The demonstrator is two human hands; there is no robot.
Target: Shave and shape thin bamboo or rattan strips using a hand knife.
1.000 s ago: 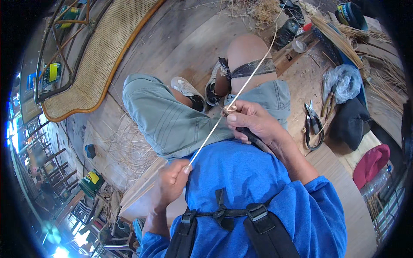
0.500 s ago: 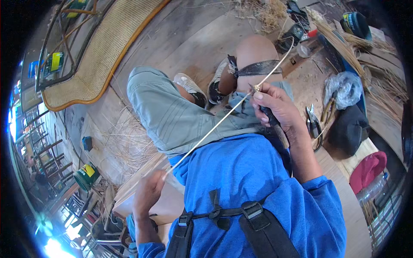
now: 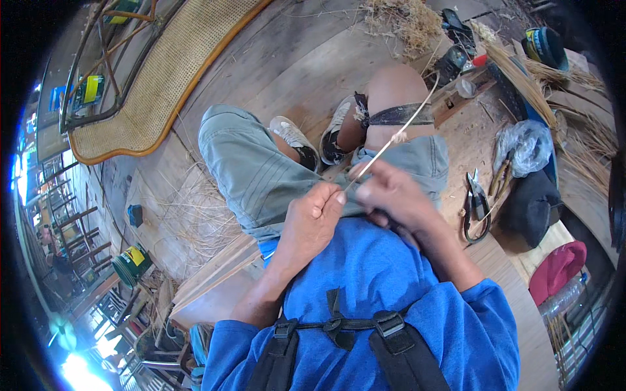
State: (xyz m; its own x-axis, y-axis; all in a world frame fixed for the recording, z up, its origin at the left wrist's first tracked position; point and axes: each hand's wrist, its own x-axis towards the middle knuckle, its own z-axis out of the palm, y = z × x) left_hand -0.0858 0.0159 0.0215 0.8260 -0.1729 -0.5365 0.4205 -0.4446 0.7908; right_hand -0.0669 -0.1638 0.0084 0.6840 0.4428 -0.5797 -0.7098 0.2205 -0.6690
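Note:
A thin pale strand of cane [image 3: 417, 113] slants across my lap, from my hands up past the strapped knee. Its near end is pinched between the thumb and curled fingers of my left hand [image 3: 314, 218]. Close beside it, my right hand [image 3: 399, 197] is over the strand, its fingers smeared by motion. Whether it grips anything is hidden. A small pale curl of shavings [image 3: 399, 137] sits along the strand above the thigh. A black band [image 3: 407, 114] is tied round my right leg below the knee.
Right of my leg lie black-handled shears [image 3: 476, 205], a clear plastic bag [image 3: 527, 146], a black cap [image 3: 529, 208] and a maroon cap [image 3: 556, 270]. A woven cane panel [image 3: 153, 98] stands at the upper left. Loose strands [image 3: 189, 208] cover the floor to the left.
My left hand has come up and right along the strand to meet the right hand. The right hand has moved down and left; the dark-handled tool it held is no longer visible.

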